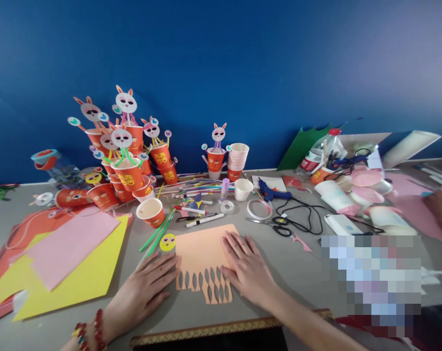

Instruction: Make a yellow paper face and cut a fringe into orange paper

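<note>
A sheet of peach paper [202, 246] lies flat on the grey table, with rows of leaf-shaped holes cut along its near edge. My left hand [148, 287] rests flat at the sheet's left edge, fingers stretched out and fingertips touching it. On the right side, my right hand [248, 270] lies over the paper with its fingers spread. Neither hand grips anything. Just beyond my left fingers sits a yellow paper circle with a drawn face [167, 242]. Green pipe cleaners [157, 236] lie beside that circle.
Red paper cups with rabbit faces [128, 173] crowd the back left. Yellow paper [107, 273] and pink paper [74, 243] lie left. Scissors [279, 229], a glue gun [272, 190] and a marker [205, 220] lie beyond the sheet. Another person's hand [440, 209] shows at far right.
</note>
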### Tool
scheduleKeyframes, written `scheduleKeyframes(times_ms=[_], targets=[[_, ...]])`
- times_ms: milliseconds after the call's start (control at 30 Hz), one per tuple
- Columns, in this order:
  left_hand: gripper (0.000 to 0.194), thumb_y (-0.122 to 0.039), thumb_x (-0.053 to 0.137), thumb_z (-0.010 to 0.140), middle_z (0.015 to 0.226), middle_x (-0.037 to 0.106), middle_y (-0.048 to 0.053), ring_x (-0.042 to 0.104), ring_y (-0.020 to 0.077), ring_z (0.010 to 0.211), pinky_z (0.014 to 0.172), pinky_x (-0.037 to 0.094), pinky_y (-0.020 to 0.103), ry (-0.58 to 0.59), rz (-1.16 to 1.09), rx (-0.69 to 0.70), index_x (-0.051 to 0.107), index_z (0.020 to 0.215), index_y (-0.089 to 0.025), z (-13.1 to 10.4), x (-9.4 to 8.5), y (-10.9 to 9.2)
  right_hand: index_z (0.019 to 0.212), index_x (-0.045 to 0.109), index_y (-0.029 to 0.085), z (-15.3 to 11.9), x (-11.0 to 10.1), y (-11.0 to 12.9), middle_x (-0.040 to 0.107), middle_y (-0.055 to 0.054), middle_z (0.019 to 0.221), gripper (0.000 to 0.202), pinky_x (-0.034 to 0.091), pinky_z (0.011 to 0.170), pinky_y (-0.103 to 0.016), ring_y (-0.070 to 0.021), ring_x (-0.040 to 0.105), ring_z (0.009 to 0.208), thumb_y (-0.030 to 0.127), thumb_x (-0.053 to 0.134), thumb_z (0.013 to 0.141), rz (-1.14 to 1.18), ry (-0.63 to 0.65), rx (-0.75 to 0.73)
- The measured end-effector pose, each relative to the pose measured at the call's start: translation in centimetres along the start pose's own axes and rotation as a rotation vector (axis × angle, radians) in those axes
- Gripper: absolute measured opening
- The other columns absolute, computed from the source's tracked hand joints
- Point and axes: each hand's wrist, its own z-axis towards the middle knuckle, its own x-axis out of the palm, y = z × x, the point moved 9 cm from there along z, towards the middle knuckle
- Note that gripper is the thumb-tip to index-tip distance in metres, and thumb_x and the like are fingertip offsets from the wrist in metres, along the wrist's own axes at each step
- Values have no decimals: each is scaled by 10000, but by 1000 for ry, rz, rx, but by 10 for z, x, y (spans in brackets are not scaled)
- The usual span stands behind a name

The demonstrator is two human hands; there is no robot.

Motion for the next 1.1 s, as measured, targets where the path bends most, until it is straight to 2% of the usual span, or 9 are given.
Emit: scheduleKeyframes(times_ms=[167, 300, 467, 600, 733, 800, 867, 933, 1100], targets=[[520, -336, 527, 953, 1521, 409, 38, 349, 245, 1416, 1183, 283, 460, 16, 6, 21, 403, 1453, -270, -2, 2, -3, 1493, 365, 165, -17, -5, -37, 382, -107, 1534, 624, 307, 1101, -540, -328, 368, 1382, 511, 398, 973, -59, -50, 86], [496, -337, 527, 953, 1522, 409, 40, 354, 246, 1413, 1180, 289, 464, 29, -4, 23, 426, 1436, -279, -1, -1, -4, 1401, 500, 160, -32, -23, -69, 510, -127, 1447, 512, 447, 1021, -454, -310, 490, 1295, 441, 413, 981, -36, -157, 204], [517, -346, 541, 945, 1516, 419, 27, 386, 246, 1395, 1162, 330, 447, 18, -8, 24, 411, 1444, -301, 4, -5, -6, 1132, 677, 227, -34, -41, -83, 738, -76, 1064, 359, 546, 797, -317, -221, 696, 937, 227, 346, 992, 124, -240, 232], [511, -320, 541, 942, 1520, 411, 43, 393, 252, 1388, 1152, 349, 439, -25, 6, 46, 422, 1436, -275, 11, -4, -11, 938, 701, 231, -29, -47, -87, 745, -51, 822, 334, 485, 604, -277, -194, 686, 678, 258, 371, 981, 74, -281, 257], [449, -291, 532, 935, 1506, 432, 62, 397, 252, 1384, 1169, 312, 470, -34, -24, 135, 475, 1380, -253, 23, -5, -28, 613, 611, 222, -25, -54, -89, 620, -45, 595, 415, 425, 574, -287, -206, 614, 609, 394, 460, 958, 3, -300, 265], [423, -255, 521, 931, 1471, 480, 67, 399, 246, 1383, 1181, 281, 489, -32, -46, 170, 489, 1353, -244, 33, -9, -38, 647, 628, 216, -23, -54, -90, 643, -55, 643, 393, 450, 604, -295, -209, 629, 643, 384, 462, 960, 72, -306, 249], [406, -227, 514, 923, 1439, 517, 73, 412, 240, 1372, 1180, 283, 486, -29, -71, 199, 498, 1329, -227, 47, -12, -48, 866, 688, 208, -19, -53, -89, 716, -69, 808, 293, 494, 654, -295, -207, 672, 716, 322, 438, 968, 192, -320, 235], [375, -229, 508, 925, 1420, 534, 83, 436, 232, 1350, 1175, 296, 470, -29, -82, 220, 512, 1299, -208, 63, -13, -56, 1068, 669, 214, -14, -51, -85, 742, -72, 956, 272, 523, 692, -287, -200, 701, 776, 276, 424, 967, 294, -333, 223], [276, -245, 483, 947, 1256, 643, 88, 552, 212, 1214, 1114, 377, 426, -129, -95, 271, 571, 1203, -195, 94, -13, -65, 1015, 683, 232, 5, -50, -63, 729, -34, 779, 249, 501, 611, -278, -189, 677, 653, 261, 442, 959, 339, -304, 177]])
